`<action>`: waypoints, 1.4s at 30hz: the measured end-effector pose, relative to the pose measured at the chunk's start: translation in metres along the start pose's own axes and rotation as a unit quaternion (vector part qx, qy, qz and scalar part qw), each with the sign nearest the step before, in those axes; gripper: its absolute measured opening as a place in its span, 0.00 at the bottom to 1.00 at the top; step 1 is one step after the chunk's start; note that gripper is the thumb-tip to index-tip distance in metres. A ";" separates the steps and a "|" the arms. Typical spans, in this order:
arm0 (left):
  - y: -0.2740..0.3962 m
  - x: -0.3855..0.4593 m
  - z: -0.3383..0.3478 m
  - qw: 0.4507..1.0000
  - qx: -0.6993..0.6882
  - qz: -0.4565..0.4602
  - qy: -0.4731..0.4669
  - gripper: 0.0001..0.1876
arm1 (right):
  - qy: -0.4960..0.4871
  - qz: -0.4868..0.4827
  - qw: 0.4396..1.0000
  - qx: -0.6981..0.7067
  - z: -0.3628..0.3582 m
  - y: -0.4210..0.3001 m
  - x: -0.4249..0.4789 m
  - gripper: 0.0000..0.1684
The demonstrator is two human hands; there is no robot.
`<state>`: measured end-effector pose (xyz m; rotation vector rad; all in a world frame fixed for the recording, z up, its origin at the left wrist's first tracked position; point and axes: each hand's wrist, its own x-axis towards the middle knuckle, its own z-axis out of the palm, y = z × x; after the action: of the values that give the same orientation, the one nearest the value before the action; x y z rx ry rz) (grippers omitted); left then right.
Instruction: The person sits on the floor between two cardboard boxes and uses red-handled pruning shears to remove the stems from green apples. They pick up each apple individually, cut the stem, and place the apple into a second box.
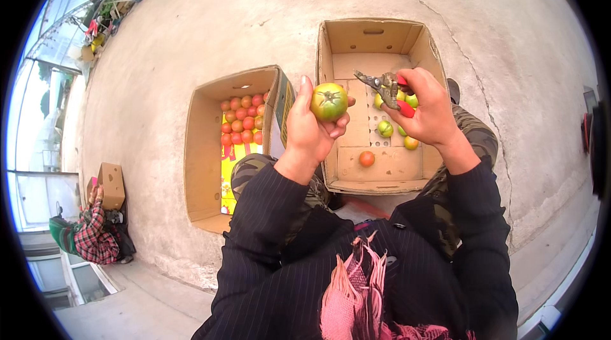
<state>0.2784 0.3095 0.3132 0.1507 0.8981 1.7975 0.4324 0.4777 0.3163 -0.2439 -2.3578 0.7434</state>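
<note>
In my left hand (310, 130) rests a greenish tomato (329, 102), its stem end facing up. My right hand (427, 111) grips red-handled pruning shears (382, 86), whose blades point left towards that tomato without touching it. Below the shears, the right cardboard box (334, 60) holds several green tomatoes (384, 129) and an orange-red tomato (366, 159) near its close end. The left cardboard box (203, 149) has rows of red and orange tomatoes (237, 125) at its far right part, over a yellow printed sheet (238, 154).
A person in a plaid shirt (98, 239) sits at the left beside another cardboard box (112, 186). Potted plants and assorted containers (119, 1) line the upper left. A crack (453, 39) runs across the concrete floor. My camouflage-clad knees flank the right box.
</note>
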 end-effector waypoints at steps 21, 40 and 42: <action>-0.009 0.002 -0.003 0.959 0.215 0.130 0.129 0.26 | -0.040 -0.071 0.984 -0.160 0.002 0.002 -0.004 0.27; -0.008 0.001 -0.005 0.956 0.253 0.098 0.110 0.30 | -0.028 -0.068 0.982 -0.176 0.003 0.002 -0.009 0.25; -0.008 0.002 -0.008 0.960 0.246 0.089 0.103 0.31 | -0.028 -0.069 0.981 -0.181 0.002 0.002 -0.009 0.25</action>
<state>0.2797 0.3079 0.3018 0.3746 1.5150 1.7410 0.4381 0.4754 0.3085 -0.2130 -2.5240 0.2539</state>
